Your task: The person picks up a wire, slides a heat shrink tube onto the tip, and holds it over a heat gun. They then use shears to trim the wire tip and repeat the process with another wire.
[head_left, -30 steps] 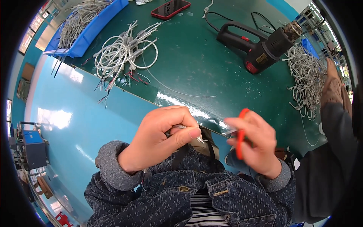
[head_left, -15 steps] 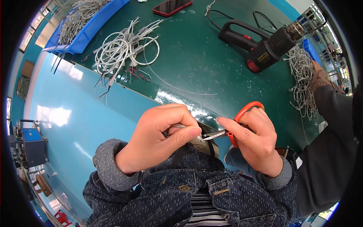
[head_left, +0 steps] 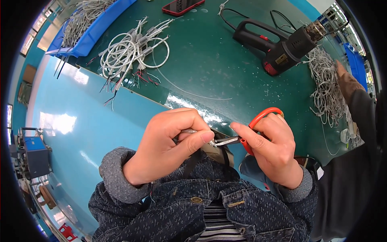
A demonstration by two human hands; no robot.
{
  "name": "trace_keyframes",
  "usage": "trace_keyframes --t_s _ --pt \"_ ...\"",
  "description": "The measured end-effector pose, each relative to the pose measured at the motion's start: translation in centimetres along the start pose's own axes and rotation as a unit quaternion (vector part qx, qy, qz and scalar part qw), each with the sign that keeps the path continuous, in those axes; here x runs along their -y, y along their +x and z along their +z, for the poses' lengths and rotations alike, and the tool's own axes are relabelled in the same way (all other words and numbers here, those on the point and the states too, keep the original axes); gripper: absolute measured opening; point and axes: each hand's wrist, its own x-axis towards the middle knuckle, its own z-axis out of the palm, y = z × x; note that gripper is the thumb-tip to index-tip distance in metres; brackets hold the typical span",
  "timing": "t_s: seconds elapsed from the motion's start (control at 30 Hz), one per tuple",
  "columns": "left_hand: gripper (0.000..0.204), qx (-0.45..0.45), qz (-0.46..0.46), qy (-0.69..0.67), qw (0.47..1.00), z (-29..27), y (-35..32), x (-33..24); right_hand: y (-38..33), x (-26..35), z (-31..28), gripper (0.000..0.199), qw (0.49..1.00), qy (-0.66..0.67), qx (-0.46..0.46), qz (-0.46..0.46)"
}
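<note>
My left hand (head_left: 171,141) is closed, pinching a whitish cable (head_left: 189,131) between thumb and forefinger; the fist hides most of it. Red-handled scissors (head_left: 266,114) are in my right hand (head_left: 271,147), its fingers through the loops and the forefinger stretched along them. Their blades point left and look closed or nearly so, with the tip at the cable end beside my left thumb. Beyond my hands, a bundle of coiled white cables (head_left: 139,45) with stripped, coloured wire ends lies across the table edge.
A black heat gun (head_left: 288,52) rests on the green table (head_left: 201,52). At the far left stands a blue bin (head_left: 90,38) of cables; a phone (head_left: 177,7) lies at the back. On the right, a co-worker's arm (head_left: 352,90) reaches beside a cable pile (head_left: 326,88) and blue tray (head_left: 355,62).
The scissor blades have drawn closer together at the cable end. My hands stay nearly in place. On the right, the co-worker's arm and the blue tray have shifted to the right.
</note>
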Motion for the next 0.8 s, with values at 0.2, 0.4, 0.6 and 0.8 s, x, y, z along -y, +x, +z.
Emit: trace_keyframes --t_s 0.2,0.4,0.6,0.8 --pt "0.021 -0.018 0.01 0.002 1.0 0.4 -0.2 0.1 -0.1 -0.1 0.3 0.043 1.0 0.014 -0.003 0.006" --pt "0.018 -0.043 -0.086 -0.149 0.984 1.5 -0.8 -0.1 -0.4 0.3 0.4 0.048 1.0 0.019 -0.005 0.003" --pt "0.016 -0.066 -0.091 -0.216 0.97 2.5 -1.1 0.3 -0.5 0.7 0.6 0.05 1.0 0.01 -0.017 -0.005" --pt "0.025 -0.062 -0.075 -0.2 0.975 2.6 -1.1 0.0 -0.8 0.6 0.4 0.048 0.999 -0.008 -0.032 -0.038"
